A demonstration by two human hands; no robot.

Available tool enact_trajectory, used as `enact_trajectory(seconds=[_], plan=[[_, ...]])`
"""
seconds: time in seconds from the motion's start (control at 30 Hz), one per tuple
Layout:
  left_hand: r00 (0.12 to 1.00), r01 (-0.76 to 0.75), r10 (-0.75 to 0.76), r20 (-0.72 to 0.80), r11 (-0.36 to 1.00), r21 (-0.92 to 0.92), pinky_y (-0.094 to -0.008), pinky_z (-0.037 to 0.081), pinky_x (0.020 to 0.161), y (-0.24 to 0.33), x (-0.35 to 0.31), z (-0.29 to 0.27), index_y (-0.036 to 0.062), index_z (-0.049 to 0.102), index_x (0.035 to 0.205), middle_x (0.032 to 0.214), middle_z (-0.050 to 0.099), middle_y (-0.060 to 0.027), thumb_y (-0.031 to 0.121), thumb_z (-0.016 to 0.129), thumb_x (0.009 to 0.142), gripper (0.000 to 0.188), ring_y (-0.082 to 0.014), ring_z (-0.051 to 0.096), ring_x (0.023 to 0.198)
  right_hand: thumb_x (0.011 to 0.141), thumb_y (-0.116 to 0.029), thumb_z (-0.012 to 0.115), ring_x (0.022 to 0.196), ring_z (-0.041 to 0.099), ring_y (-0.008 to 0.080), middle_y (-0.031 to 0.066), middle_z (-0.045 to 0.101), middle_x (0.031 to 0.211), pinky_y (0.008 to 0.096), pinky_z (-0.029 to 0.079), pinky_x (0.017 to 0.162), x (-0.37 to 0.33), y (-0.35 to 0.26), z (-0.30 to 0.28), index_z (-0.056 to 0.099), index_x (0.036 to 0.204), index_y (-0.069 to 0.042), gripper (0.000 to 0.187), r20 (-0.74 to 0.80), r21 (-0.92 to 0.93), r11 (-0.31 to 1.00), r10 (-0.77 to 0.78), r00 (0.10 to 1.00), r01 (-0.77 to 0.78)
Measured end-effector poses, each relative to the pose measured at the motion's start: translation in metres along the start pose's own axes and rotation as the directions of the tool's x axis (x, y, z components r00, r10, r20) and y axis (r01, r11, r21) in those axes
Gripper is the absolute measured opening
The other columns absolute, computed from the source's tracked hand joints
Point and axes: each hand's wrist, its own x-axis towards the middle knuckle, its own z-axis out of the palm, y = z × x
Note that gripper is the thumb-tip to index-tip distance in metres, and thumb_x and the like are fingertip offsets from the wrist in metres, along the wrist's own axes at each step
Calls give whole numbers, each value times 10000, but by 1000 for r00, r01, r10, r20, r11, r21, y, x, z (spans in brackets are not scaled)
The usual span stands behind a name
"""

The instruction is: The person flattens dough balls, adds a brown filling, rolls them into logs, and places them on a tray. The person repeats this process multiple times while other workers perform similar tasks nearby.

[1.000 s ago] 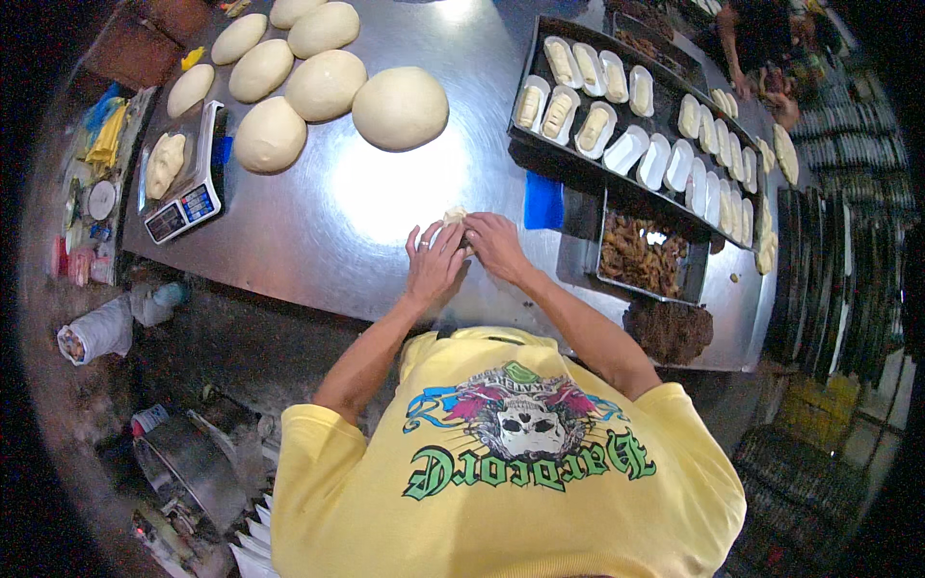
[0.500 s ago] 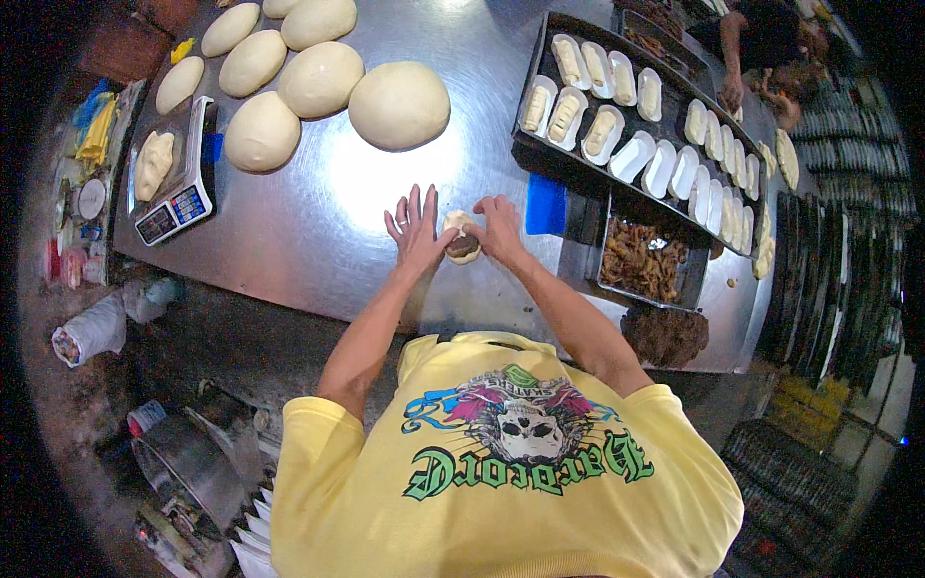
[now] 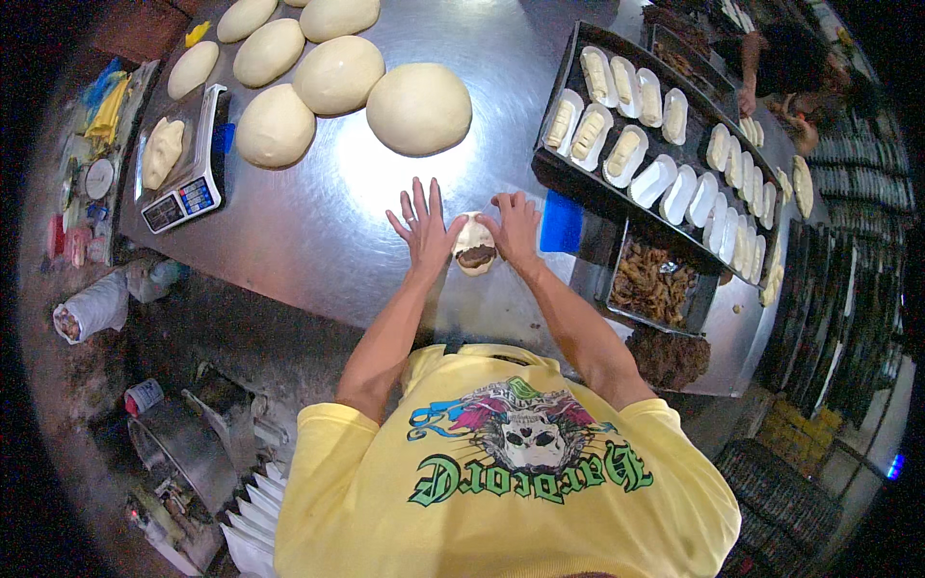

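On the steel table in front of me lies a small flattened oval of dough (image 3: 473, 233) with a patch of brown filling (image 3: 474, 256) near its lower end. My left hand (image 3: 425, 235) rests at its left side, fingers spread and stretched out, the thumb on the dough's upper part. At the right side, my right hand (image 3: 517, 231) touches the dough with its thumb; its other fingers are lightly bent and apart. The upper part of the dough lies over the far edge of the filling, while the lower filling stays exposed.
Several large dough balls (image 3: 418, 108) sit at the far left, near a scale (image 3: 183, 197) carrying a dough piece (image 3: 163, 152). To the right, a dark tray (image 3: 549, 164) holds white paper cups, several with shaped dough. A pan of brown shredded filling (image 3: 655, 279) stands nearer. Another person's arm (image 3: 749, 72) shows far right.
My thumbs have brought the dough's far end down over part of the filling. The hands have moved slightly apart. The whole view has shifted a little.
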Motion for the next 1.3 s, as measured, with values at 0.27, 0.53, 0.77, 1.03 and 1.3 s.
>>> enact_trajectory(seconds=[0.27, 0.53, 0.77, 1.03, 1.3], plan=[[998, 48, -44, -46, 994, 96, -698, 46, 1169, -1, 6, 8, 90, 292, 1583, 1654, 208, -167, 453, 619, 953, 797, -411, 176, 1512, 896, -309, 714, 1108, 550, 375, 153, 571, 1232, 504, 427, 946, -6, 39, 3, 619, 1210, -72, 405, 100, 305, 946, -150, 984, 114], [756, -577, 653, 47, 699, -423, -485, 373, 1081, -26, -51, -10, 76, 449, 1341, 1309, 550, -152, 312, 828, 799, 702, -345, 500, 1275, 871, -121, 693, 1318, 491, 384, 168, 581, 1384, 484, 393, 1112, -76, 23, -14, 584, 1361, -87, 503, 108, 387, 821, -493, 863, 420], [868, -486, 493, -60, 819, -306, -495, 434, 972, -9, -62, 11, 68, 514, 1259, 1214, 607, -138, 231, 719, 910, 437, -361, 570, 1129, 901, -254, 673, 1314, 491, 369, 130, 588, 1388, 493, 380, 1101, -69, 35, 13, 596, 1344, -117, 469, 94, 322, 860, -446, 890, 397], [935, -311, 356, 5, 826, -471, -506, 449, 919, -6, -57, 14, 71, 555, 1214, 1144, 635, -143, 197, 697, 918, 351, -359, 585, 1070, 930, -370, 659, 1273, 482, 366, 149, 572, 1360, 491, 358, 1080, -67, 11, -15, 522, 1401, -104, 558, 89, 278, 860, -466, 880, 428], [892, -449, 434, -128, 813, -371, -495, 439, 946, 1, -63, 8, 64, 554, 1202, 1205, 604, -164, 201, 750, 875, 405, -367, 573, 1121, 984, -255, 574, 1108, 547, 314, 90, 633, 1135, 457, 410, 947, -60, 18, -2, 680, 1151, -101, 251, 105, 263, 896, -395, 912, 358]])
